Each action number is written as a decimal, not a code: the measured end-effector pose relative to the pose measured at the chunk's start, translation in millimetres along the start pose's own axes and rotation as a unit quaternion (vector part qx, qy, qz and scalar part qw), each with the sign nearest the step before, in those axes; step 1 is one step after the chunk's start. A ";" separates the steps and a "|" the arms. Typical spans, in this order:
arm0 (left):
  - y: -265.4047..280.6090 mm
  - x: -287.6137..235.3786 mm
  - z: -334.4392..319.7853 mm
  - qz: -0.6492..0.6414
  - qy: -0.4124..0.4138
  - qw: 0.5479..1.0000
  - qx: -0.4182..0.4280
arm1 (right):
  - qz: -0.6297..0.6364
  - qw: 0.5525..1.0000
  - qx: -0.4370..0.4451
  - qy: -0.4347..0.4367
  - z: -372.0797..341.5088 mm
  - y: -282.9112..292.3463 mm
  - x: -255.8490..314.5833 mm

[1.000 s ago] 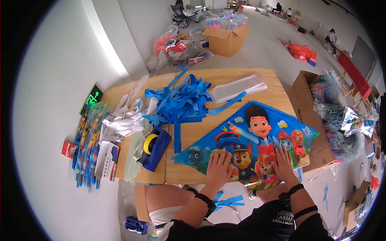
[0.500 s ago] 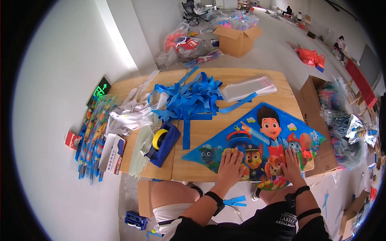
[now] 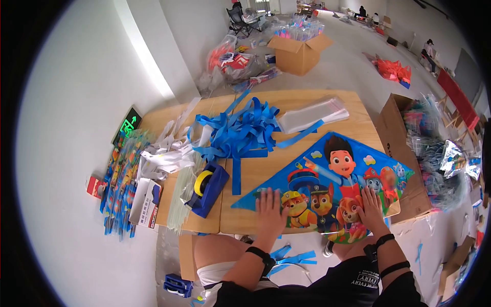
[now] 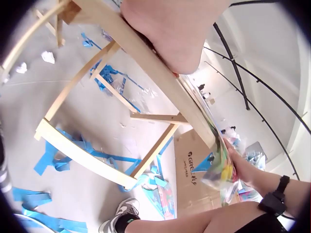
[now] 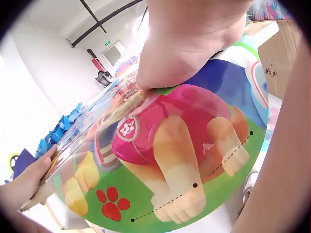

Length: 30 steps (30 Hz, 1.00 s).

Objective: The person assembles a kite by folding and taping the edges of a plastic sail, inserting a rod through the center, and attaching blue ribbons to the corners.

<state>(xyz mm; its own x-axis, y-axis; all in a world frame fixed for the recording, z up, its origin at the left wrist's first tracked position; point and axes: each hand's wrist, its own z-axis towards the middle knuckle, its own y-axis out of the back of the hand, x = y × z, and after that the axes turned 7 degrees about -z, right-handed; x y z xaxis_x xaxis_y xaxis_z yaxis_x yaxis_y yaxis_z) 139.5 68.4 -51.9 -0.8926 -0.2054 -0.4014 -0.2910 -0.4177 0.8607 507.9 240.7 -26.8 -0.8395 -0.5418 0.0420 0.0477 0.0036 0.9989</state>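
A blue cartoon-printed kite sheet [image 3: 327,197] lies flat on the wooden table [image 3: 245,215], its lower edge hanging past the table's front. My left hand [image 3: 271,212] rests palm down on its left part, fingers straight. On the lower right part my right hand [image 3: 372,210] lies flat with straight fingers. Close up in the right wrist view, the sheet's printed lower edge [image 5: 170,160] curves down below the right hand [image 5: 194,43]. The left hand [image 4: 170,29] is above the table edge [image 4: 160,82] in the left wrist view.
Blue ribbons [image 3: 240,128], clear bags [image 3: 314,115], a tape dispenser [image 3: 210,190], white strips [image 3: 169,156] and thin pale rods [image 3: 180,199] occupy the table. A box of tape [image 3: 146,203] sits at its left edge. Cartons [image 3: 401,153] stand right of the table.
My left hand has slid left across the sheet, uncovering the yellow-capped cartoon dog. The right hand keeps its place on the sheet. The head view has shifted slightly.
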 end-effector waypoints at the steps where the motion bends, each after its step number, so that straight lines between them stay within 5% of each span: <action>1: 3.3 10.4 -2.2 0.011 0.027 1.000 -0.012 | 0.000 1.000 0.000 -0.001 0.5 0.7 0.8; 11: 21.6 46.1 -15.9 0.081 0.062 0.994 -0.040 | 0.021 1.000 0.001 0.000 0.2 -3.3 -4.5; 17: 22.2 45.0 -15.5 0.060 0.060 0.996 -0.041 | 0.134 0.983 -0.121 -0.040 -28.6 25.2 3.7; 19: 21.8 45.8 -17.5 0.057 0.055 0.995 -0.054 | 0.339 0.936 -0.075 -0.062 -54.4 33.2 5.2; 20: 24.7 43.8 -18.7 0.053 0.059 0.995 -0.056 | 0.335 0.938 -0.074 -0.059 -70.6 34.7 6.4; 22: 31.9 41.8 -18.3 0.029 0.059 0.996 -0.067 | 0.477 0.870 -0.052 -0.112 -104.7 36.1 11.6; 30: 62.8 54.7 -15.5 -0.212 0.066 0.943 -0.247 | 0.542 0.807 -0.113 -0.206 -148.2 6.2 8.3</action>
<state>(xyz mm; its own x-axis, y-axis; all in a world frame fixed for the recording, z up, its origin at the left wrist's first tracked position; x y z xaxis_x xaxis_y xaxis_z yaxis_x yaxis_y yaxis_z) 77.7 17.3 -24.7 -0.6721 -0.0215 -0.7402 -0.3876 -0.8415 0.3763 581.4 111.6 -23.7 -0.3445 0.0017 0.9388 0.9333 0.1089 0.3422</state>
